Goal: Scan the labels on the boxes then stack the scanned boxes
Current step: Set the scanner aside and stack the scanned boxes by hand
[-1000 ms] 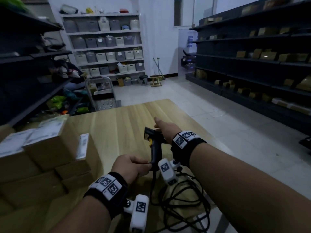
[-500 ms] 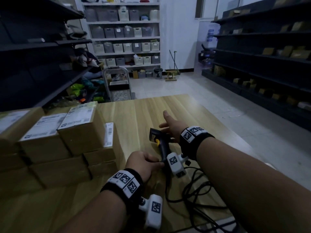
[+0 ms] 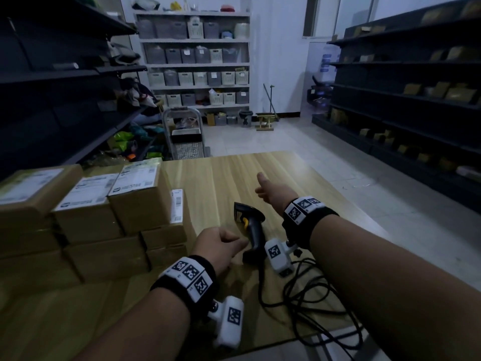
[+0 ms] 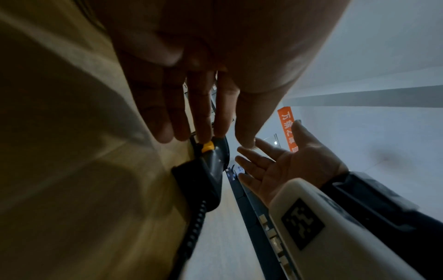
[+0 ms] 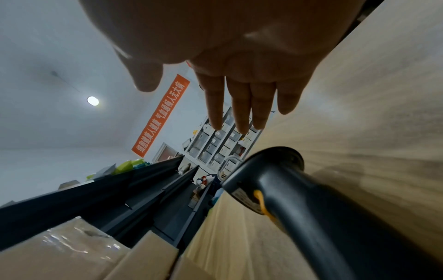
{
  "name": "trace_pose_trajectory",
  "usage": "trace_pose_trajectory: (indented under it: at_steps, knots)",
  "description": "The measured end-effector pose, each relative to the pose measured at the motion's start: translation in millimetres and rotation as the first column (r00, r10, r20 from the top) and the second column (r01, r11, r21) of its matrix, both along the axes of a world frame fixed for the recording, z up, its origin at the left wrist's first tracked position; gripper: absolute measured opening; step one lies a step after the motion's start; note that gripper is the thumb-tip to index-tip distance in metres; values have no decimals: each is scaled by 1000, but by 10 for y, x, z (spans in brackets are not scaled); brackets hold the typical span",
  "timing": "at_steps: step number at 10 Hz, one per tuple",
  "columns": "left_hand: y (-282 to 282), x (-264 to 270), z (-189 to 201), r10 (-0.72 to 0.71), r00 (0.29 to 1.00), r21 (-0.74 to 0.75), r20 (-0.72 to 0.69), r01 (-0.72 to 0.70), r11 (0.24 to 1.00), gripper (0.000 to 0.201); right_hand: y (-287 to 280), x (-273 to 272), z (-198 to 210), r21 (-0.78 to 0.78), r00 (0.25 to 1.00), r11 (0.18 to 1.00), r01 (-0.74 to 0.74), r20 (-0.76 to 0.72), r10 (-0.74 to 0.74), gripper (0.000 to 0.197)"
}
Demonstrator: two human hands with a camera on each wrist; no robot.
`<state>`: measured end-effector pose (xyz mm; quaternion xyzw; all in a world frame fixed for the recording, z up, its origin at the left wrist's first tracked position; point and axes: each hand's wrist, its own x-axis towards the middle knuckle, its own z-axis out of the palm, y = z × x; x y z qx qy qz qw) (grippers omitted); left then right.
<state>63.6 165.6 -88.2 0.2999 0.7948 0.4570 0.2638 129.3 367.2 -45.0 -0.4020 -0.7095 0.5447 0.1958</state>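
A black barcode scanner (image 3: pixel 250 229) with a yellow trigger lies on the wooden table (image 3: pixel 221 175) between my hands. My left hand (image 3: pixel 239 243) sits just left of its handle and holds nothing; in the left wrist view its straight fingers (image 4: pixel 202 130) reach over the scanner (image 4: pixel 208 170). My right hand (image 3: pixel 263 187) hovers open to the right of the scanner head, fingers (image 5: pixel 241 117) straight above the scanner (image 5: pixel 282 181). Several brown cardboard boxes (image 3: pixel 140 204) with white labels (image 3: pixel 138 177) are stacked at the table's left, and they also show in the right wrist view (image 5: pixel 72 252).
The scanner's black cable (image 3: pixel 307 290) lies in loops on the near right of the table and runs over its edge. Dark shelving stands on the left (image 3: pixel 65 100) and right (image 3: pixel 403 100). A metal trolley (image 3: pixel 186 138) stands beyond the table's far edge.
The scanner, standing upright between my hands a second ago, has come down to lie on the table. My left hand has let go of its handle. The head view has turned left toward the boxes.
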Motion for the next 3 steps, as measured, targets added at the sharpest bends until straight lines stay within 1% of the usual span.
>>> trace_pose_trajectory:
  at_steps: [1, 2, 3]
  knots:
    - [-132, 25, 103, 17, 999, 67, 34, -19, 998, 16, -96, 112, 168, 34, 999, 999, 25, -27, -24, 58]
    - [-298, 48, 189, 24, 998, 132, 53, -31, 991, 19, -247, 233, 316, 76, 991, 995, 69, -119, -59, 64]
    - [-493, 66, 290, 42, 998, 191, 49, -51, 980, 20, -463, 342, 452, 118, 971, 987, 106, -225, -77, 65]
